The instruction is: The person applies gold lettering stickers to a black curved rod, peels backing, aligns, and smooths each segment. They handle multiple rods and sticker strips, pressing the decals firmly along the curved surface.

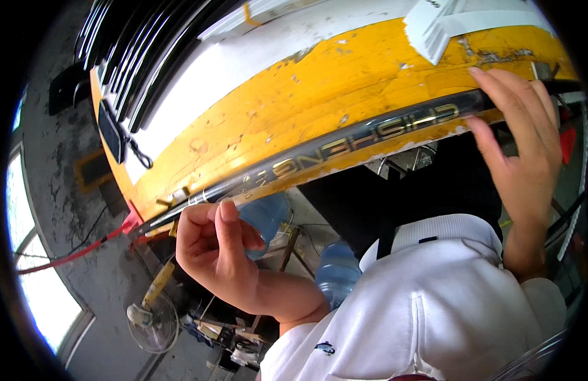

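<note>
A white shirt (pixel 459 298) filled five o'clock. Beyond it, the rod (pixel 370 134) ran along the table (pixel 275 114) edge from nine to two. The left hand (pixel 218 247), at eight, was curled, its hold unclear; the right hand (pixel 529 133) spread loosely around the rod near two. It looked stiff, light, slick, best supported toward both ends.
</note>
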A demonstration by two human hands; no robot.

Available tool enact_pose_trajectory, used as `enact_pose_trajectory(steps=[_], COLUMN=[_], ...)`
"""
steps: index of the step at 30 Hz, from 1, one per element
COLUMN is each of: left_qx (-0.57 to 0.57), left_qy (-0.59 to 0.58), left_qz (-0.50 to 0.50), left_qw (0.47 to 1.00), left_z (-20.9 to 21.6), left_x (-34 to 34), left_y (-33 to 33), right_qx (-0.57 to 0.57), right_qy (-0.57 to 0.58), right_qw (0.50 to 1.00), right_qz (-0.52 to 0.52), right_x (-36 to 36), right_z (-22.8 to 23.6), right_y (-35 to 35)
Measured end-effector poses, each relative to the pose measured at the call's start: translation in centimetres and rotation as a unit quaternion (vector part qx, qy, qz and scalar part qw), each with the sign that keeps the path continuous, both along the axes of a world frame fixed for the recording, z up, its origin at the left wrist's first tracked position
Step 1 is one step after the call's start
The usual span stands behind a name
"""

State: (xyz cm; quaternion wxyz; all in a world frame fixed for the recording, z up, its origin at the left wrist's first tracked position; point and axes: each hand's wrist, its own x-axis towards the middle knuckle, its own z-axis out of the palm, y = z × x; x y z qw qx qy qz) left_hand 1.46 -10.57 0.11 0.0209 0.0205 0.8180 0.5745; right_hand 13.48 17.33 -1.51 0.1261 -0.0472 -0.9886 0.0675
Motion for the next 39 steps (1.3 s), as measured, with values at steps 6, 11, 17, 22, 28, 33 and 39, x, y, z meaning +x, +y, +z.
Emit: enact_pose_trajectory(steps=[6,11,17,22,28,33,39], left_qx=[0.071,0.115,0.029,0.003,0.175,0.07,0.087], left_qy=[0.082,0.11,0.164,0.2,0.239,0.18,0.321], left_qz=[-0.084,-0.153,-0.222,-0.248,-0.39,-0.359,-0.517], left_qw=[0.991,0.975,0.961,0.948,0.872,0.913,0.788], left_z=[2.2,3.8,5.7,6.7,5.3,8.1,8.8], left_x=[1.1,1.9,2.5,2.8,2.0,3.5,0.7], left_y=[0.4,1.1,2.8,3.7,0.5,4.5,0.2], right_qx=[-0.008,-0.017,-0.098,-0.101,-0.119,-0.121,-0.131], right_qy=[-0.006,0.007,0.051,0.084,0.109,0.112,0.129], right_qw=[1.0,1.0,0.993,0.991,0.986,0.985,0.983], right_qz=[0.001,-0.013,-0.035,-0.035,-0.03,-0.04,-0.025], right_x=[0.1,-0.2,-0.6,-0.4,-0.4,-0.5,-0.5], right_z=[-0.2,0.2,0.0,-0.4,-0.5,-1.1,-1.4], right_y=[0.6,0.0,-0.3,-0.4,-0.5,-0.3,-0.4])
